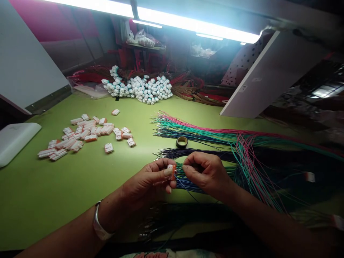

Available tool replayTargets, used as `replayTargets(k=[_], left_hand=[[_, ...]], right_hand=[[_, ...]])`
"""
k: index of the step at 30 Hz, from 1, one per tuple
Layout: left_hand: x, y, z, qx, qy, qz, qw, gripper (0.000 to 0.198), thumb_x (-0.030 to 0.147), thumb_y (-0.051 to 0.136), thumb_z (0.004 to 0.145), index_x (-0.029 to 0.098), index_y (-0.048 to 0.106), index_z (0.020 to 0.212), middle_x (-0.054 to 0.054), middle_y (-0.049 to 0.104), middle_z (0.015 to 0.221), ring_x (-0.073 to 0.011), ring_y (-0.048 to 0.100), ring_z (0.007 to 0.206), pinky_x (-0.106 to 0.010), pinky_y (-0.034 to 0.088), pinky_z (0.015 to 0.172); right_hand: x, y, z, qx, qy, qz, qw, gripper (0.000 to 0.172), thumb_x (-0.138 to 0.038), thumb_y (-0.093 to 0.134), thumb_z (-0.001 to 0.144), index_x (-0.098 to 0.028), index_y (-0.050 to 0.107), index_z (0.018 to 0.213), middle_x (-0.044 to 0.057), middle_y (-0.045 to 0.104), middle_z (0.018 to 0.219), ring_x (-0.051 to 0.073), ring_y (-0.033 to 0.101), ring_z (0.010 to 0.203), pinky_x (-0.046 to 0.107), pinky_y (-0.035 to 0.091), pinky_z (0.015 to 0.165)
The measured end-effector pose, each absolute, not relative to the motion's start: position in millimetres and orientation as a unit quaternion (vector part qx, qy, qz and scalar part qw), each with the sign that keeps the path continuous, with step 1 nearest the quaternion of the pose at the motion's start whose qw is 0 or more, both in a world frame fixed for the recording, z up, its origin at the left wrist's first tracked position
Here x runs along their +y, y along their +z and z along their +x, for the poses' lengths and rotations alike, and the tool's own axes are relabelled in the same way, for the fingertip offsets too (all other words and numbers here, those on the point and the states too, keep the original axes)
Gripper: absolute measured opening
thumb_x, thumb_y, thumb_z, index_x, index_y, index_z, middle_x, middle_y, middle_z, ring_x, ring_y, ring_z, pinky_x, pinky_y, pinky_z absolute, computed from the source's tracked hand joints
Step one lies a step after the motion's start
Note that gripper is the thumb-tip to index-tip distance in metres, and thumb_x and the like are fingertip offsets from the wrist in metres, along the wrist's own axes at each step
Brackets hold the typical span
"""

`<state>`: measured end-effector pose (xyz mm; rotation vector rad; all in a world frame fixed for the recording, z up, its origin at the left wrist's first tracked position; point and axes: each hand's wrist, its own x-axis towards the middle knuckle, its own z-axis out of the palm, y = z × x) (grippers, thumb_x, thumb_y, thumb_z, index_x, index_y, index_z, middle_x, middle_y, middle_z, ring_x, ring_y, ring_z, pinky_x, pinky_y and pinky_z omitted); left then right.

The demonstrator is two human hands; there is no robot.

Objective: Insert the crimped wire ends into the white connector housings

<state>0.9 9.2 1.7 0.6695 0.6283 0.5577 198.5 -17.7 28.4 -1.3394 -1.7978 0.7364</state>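
Observation:
My left hand (153,176) pinches a small white-and-orange connector housing (172,172) between thumb and fingers, its orange side turned to the right. A blue wire (186,187) runs from that side down to the right. My right hand (205,170) is closed in a pinch just right of the housing, on a thin wire whose tip shows in the small gap; most of that wire is hidden by the hand. Beneath and behind the hands lie bundles of green and blue wires (185,182) and black wires (174,153) with metal terminals at their left ends.
Loose white-and-orange housings (88,130) lie scattered on the green table (88,200) at left. A tape roll (182,142) sits beyond my right hand. Pink and teal wires (199,128) stretch rightward. White connectors (150,89) are heaped behind, and a white panel (252,86) stands back right.

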Motion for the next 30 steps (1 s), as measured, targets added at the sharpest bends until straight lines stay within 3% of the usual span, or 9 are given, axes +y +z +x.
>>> replayTargets(k=[6, 17, 30], left_hand=[[8.9, 2.2, 0.7, 0.304, 0.264, 0.308, 0.862, 0.011, 0.017, 0.064, 0.087, 0.015, 0.062, 0.098, -0.004, 0.063, 0.073, -0.0103, 0.059, 0.063, -0.017, 0.049, 0.059], [8.2, -0.1, -0.2, 0.291, 0.262, 0.303, 0.868, 0.011, 0.019, 0.064, 0.088, 0.015, 0.063, 0.099, -0.004, 0.064, 0.071, -0.0096, 0.060, 0.062, -0.017, 0.049, 0.059], [8.1, 1.9, 1.1, 0.301, 0.260, 0.290, 0.870, 0.014, 0.020, 0.070, 0.083, 0.015, 0.065, 0.096, -0.004, 0.065, 0.070, -0.0103, 0.061, 0.061, -0.017, 0.049, 0.058]], right_hand=[[-19.0, 28.3, 200.0, -0.724, 0.292, -0.516, 0.353, 0.013, -0.013, 0.059, 0.082, -0.015, 0.063, 0.070, -0.002, 0.058, 0.062, 0.009, 0.047, 0.055, 0.021, 0.035, 0.050], [-21.5, 28.7, 197.0, -0.712, 0.255, -0.513, 0.407, 0.013, -0.011, 0.059, 0.078, -0.015, 0.062, 0.067, -0.003, 0.056, 0.059, 0.008, 0.045, 0.053, 0.021, 0.034, 0.049], [-22.5, 25.5, 195.3, -0.720, 0.251, -0.505, 0.404, 0.014, -0.011, 0.058, 0.079, -0.016, 0.062, 0.067, -0.002, 0.057, 0.060, 0.009, 0.046, 0.053, 0.021, 0.035, 0.049]])
